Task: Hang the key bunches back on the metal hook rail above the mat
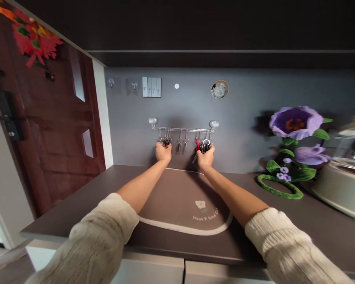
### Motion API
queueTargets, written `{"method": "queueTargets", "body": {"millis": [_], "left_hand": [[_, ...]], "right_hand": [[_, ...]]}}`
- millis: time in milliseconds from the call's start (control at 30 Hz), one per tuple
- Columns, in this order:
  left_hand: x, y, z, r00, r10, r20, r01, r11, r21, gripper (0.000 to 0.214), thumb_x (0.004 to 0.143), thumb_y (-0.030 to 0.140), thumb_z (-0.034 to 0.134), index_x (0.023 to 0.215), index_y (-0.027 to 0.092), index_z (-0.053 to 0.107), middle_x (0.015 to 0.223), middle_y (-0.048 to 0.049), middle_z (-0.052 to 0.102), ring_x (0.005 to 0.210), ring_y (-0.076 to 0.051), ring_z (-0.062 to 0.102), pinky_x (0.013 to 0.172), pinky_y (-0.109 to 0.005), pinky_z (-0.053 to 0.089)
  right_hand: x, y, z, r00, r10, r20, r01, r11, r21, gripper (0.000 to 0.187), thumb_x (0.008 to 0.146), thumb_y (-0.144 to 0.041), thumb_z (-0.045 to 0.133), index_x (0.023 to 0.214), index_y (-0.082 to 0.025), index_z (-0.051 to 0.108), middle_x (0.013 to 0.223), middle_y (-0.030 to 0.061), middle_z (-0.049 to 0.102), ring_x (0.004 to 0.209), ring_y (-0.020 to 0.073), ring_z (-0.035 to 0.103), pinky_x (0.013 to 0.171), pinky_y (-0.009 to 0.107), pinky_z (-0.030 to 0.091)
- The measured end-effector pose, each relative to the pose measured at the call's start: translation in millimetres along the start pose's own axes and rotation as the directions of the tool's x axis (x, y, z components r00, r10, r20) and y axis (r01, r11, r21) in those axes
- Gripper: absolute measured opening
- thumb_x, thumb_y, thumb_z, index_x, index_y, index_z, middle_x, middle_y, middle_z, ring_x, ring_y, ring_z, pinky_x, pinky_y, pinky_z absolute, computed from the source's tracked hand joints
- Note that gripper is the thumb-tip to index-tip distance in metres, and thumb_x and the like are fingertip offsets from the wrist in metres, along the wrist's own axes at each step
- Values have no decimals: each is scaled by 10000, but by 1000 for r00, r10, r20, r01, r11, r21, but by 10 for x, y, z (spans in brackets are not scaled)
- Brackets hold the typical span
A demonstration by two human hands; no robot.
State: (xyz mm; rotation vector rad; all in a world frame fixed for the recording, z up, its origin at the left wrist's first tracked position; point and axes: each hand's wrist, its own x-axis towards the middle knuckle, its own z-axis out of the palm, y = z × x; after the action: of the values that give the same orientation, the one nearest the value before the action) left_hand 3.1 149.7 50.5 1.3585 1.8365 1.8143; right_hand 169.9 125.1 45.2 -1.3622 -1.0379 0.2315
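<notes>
A clear rail with hooks is fixed to the grey wall by round mounts at both ends. My left hand is closed around a bunch of keys hanging at the rail's left end; its fingertips are partly hidden. At the right end, my right hand grips another bunch of keys, which has a red piece at its left side. Between the hands, several loose keys dangle from the middle hooks, touched by neither hand.
Below lies a brown mat on the dark countertop. To the right stand purple plush flowers and a pale appliance with a clear top. A dark cabinet overhangs; a red-brown door is at left.
</notes>
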Motion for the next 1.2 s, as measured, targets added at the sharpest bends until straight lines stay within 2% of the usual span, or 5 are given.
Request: {"method": "queueTargets", "body": {"millis": [333,567,733,1033,1200], "left_hand": [[31,214,-373,982,67,176,-35,983,-180,346,719,332,584,980,159,437,676,-3,584,438,-96,524,443,-214,403],[110,492,-427,976,149,157,-129,983,-130,488,732,301,595,1144,175,366,886,-60,622,649,-132,603,570,-225,459],[123,685,-435,964,183,191,-143,968,-204,465,744,280,578,1137,163,360,891,-62,605,496,-98,542,464,-217,422],[-74,623,-517,905,251,343,-166,952,-257,452,721,275,613,1096,168,385,899,-42,561,471,-50,491,465,-204,418],[-236,579,-679,850,253,462,-131,951,-279,472,705,291,641,1087,179,389,845,-22,543,488,-43,475,468,-202,423]], "right_hand": [[5,-155,-180,1000,-28,10,27,996,82,543,670,-261,504,1184,-184,344,1015,63,577,723,133,574,667,248,461],[-37,-440,-269,992,68,102,-74,995,60,564,721,-266,460,1240,-164,263,1044,126,549,502,116,538,441,244,432],[-55,-546,-279,990,98,97,-106,991,86,604,726,-258,475,1265,-155,221,1021,145,549,487,132,541,412,262,428],[118,-704,-303,996,-40,86,35,998,60,594,701,-248,512,1247,-178,287,1049,138,527,530,159,571,477,322,484],[123,-820,-442,989,-63,136,55,997,61,578,705,-245,516,1231,-184,283,928,88,570,452,108,514,409,256,438]]}}
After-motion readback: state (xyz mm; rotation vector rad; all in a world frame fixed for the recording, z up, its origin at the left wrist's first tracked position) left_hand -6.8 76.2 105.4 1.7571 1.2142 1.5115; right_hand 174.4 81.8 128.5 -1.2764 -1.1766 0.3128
